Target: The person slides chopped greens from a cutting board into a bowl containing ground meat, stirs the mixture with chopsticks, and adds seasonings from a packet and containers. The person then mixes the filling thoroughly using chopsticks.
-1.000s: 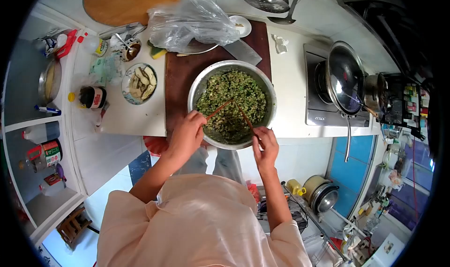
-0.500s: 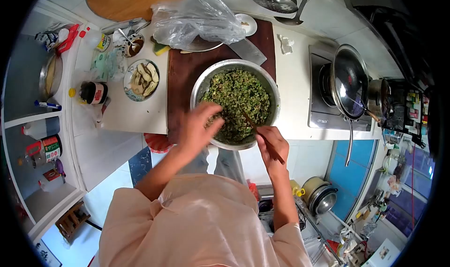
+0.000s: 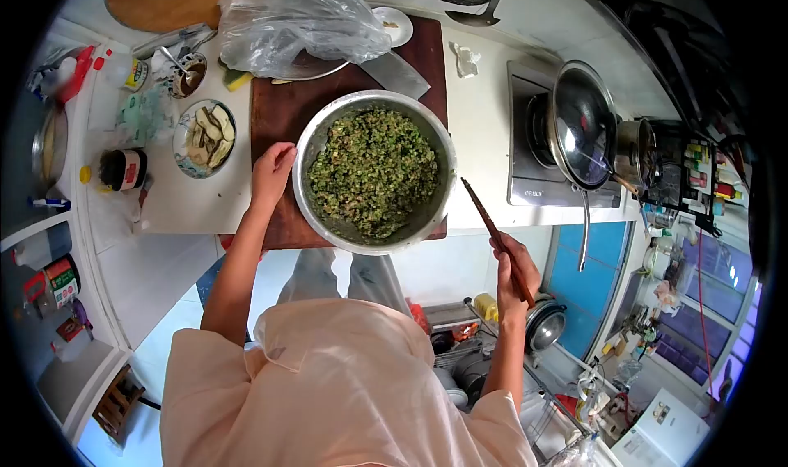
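Note:
A steel mixing bowl (image 3: 450,180) stands on the dark red-brown cutting board (image 3: 271,118), near its front edge. It holds a finely chopped green filling (image 3: 373,171) flecked with pinkish bits. My left hand (image 3: 275,167) grips the bowl's left rim with bent fingers; the thumb's exact place is hard to see. To the right of the bowl, my right hand (image 3: 517,274) is closed around dark brown wooden chopsticks (image 3: 484,217). Their tips point up and left, outside the bowl and beside its rim.
Behind the bowl lie a cleaver (image 3: 398,75) and a clear plastic bag (image 3: 295,32). A plate of pale sliced food (image 3: 208,139) sits at left, near a small bowl with a spoon (image 3: 189,75). At right, a wok (image 3: 583,122) rests by the gas stove (image 3: 525,192).
My left hand has moved from over the filling to the bowl's left rim. The chopsticks have come out of the filling and swung right with my right hand. The view has shifted.

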{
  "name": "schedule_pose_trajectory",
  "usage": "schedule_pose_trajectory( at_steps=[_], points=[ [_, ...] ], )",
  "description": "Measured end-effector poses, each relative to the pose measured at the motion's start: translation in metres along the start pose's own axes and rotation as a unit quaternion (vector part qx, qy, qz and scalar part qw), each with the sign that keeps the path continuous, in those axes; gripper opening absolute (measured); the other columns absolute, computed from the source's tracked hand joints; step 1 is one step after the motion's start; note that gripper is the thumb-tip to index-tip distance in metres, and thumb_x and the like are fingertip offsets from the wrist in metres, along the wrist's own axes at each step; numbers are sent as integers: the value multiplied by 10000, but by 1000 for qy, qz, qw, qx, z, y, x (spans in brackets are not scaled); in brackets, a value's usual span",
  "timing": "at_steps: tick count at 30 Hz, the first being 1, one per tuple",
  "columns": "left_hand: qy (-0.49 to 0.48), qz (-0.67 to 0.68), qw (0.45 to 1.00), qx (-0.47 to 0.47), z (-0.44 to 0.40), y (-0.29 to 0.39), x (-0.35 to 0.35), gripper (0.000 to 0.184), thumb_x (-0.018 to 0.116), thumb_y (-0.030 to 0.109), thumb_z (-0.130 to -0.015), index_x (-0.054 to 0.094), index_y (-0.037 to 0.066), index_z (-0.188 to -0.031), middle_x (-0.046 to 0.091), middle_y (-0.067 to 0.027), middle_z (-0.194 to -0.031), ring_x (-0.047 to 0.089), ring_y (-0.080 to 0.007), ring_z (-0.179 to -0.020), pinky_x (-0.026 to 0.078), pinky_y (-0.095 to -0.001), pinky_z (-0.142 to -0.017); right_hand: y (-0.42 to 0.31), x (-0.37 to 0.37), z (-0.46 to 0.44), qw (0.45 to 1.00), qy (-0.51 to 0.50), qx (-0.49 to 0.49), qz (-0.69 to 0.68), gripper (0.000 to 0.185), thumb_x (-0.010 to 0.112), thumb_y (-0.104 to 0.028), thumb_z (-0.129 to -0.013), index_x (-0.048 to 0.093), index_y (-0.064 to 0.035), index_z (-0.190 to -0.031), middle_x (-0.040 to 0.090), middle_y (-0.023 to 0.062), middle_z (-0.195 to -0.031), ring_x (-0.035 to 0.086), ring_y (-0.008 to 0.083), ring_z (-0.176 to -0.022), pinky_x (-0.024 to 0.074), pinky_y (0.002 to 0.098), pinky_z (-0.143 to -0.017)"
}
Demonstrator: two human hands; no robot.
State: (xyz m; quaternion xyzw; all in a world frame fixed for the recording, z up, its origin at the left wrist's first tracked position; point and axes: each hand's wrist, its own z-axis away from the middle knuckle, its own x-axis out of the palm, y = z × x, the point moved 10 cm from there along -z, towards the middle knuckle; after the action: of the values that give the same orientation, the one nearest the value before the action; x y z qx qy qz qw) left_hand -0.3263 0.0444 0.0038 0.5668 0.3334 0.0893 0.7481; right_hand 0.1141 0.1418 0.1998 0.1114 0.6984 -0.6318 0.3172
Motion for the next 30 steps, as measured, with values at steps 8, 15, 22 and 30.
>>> schedule_pose_trajectory(
  at_steps=[8, 15, 22, 30],
  points=[
    [-19, 19, 1000, -16, 1, -5, 12, 264, 646, 217, -894, 630, 1, -1045, 661, -56, -806, 581, -93, -701, 472, -250, -642, 21, 15, -4, 997, 12, 37, -68, 230, 522, -71, -936, 599, 70, -1099, 648, 165, -1014, 655, 230, -949, 535, 297, -797],
    [-20, 12, 1000, -12, 5, -14, 13, 268, 643, 227, -891, 632, 7, -1042, 658, -70, -784, 573, -104, -651, 469, -264, -603, 21, 16, -6, 997, 16, 30, -76, 218, 512, -61, -940, 602, 66, -1094, 644, 160, -1022, 661, 231, -945, 534, 299, -810],
    [-27, 1, 1000, -12, 5, -4, 14, 245, 634, 229, -889, 636, 13, -1004, 647, -81, -742, 561, -106, -615, 449, -279, -562, 44, 77, -11, 996, -81, 24, -29, 224, 564, 37, -860, 611, 28, -1079, 656, 149, -991, 650, 217, -936, 502, 280, -818],
    [-30, -4, 1000, 3, -11, 5, 17, 225, 609, 228, -912, 628, 12, -975, 630, -55, -763, 558, -112, -694, 454, -273, -651, -27, 76, -43, 989, -120, -68, 43, 159, 613, 55, -823, 643, 17, -975, 586, 105, -791, 542, 163, -597, 436, 254, -550]
  ],
)
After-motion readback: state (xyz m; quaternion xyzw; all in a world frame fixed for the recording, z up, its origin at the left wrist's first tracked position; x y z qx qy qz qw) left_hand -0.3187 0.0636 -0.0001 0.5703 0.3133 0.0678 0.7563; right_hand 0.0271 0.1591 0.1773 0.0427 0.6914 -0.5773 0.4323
